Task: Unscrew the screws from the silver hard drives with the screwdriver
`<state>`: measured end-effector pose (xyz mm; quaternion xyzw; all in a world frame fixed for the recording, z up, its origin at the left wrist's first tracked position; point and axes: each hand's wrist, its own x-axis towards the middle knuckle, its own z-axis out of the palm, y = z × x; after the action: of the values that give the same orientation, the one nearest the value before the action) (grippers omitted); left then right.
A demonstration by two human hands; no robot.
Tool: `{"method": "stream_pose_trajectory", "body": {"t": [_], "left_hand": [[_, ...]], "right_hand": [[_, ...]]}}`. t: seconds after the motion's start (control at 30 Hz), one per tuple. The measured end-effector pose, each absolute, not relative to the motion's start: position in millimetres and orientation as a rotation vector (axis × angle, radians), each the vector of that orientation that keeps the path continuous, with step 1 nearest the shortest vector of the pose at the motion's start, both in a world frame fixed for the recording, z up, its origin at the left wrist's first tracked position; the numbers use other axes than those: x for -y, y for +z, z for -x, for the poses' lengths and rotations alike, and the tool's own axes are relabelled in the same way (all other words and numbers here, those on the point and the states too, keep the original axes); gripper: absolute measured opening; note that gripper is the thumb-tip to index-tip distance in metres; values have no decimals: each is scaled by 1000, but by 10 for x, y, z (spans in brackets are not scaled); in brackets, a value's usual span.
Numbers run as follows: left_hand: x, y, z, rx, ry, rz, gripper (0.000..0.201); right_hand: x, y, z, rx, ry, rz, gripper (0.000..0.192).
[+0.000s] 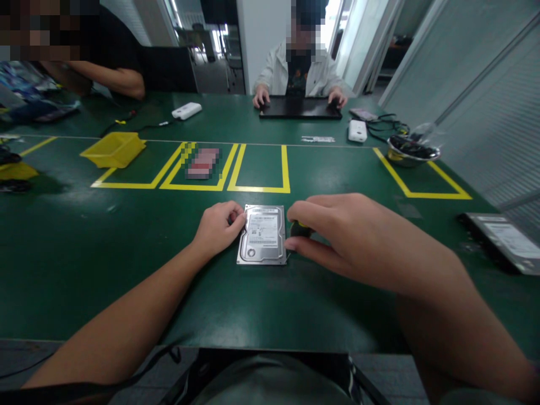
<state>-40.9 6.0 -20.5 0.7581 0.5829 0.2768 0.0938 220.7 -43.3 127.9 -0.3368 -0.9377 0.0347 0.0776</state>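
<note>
A silver hard drive [262, 236] with a white label lies flat on the green table in front of me. My left hand [220, 226] is at its left edge, fingers curled, with thumb and forefinger against the side. Something small and dark shows within the curl of those fingers, too hidden to name. In my right hand [333, 225] is a screwdriver [300, 229] with a black and yellow handle, gripped just right of the drive. Its thin shaft slants down toward the drive's lower right corner; whether the tip touches a screw I cannot tell.
Yellow tape marks areas on the table [126, 236]. A yellow bin [116, 149] stands back left, beside a blurred reddish item [203, 163]. At right are a metal bowl [411, 153] of dark parts and another drive [506, 239]. Across sits a person holding a black tray [300, 107].
</note>
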Motion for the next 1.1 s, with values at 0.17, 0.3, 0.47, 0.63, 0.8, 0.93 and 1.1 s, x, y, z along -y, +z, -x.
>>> {"method": "stream_pose_trajectory", "body": {"t": [0.17,0.3,0.47,0.63,0.8,0.93,1.1], "left_hand": [[-58,-200,407,-1724,819,-2250,17],[-60,-190,413,-1730,821,-2245,18],[-63,-196,428,-1738,818,-2245,19],[-61,-195,427,-1745,825,-2239,19],[-56,-181,422,-1750,824,-2226,19],[-59,-182,429,-1748,827,-2227,17],[-71,-196,444,-1744,829,-2230,17]], "right_hand": [[412,1246,-2173,2843,136,1034,18],[431,1292,-2207,2841,160,1006,16],[511,1436,-2399,2697,-33,1019,20],[411,1400,-2454,2447,-512,1357,28],[24,1136,-2348,2262,-564,1759,40],[-282,873,-2353,2177,-535,1923,39],[-512,623,-2417,2122,-482,2096,40]]}}
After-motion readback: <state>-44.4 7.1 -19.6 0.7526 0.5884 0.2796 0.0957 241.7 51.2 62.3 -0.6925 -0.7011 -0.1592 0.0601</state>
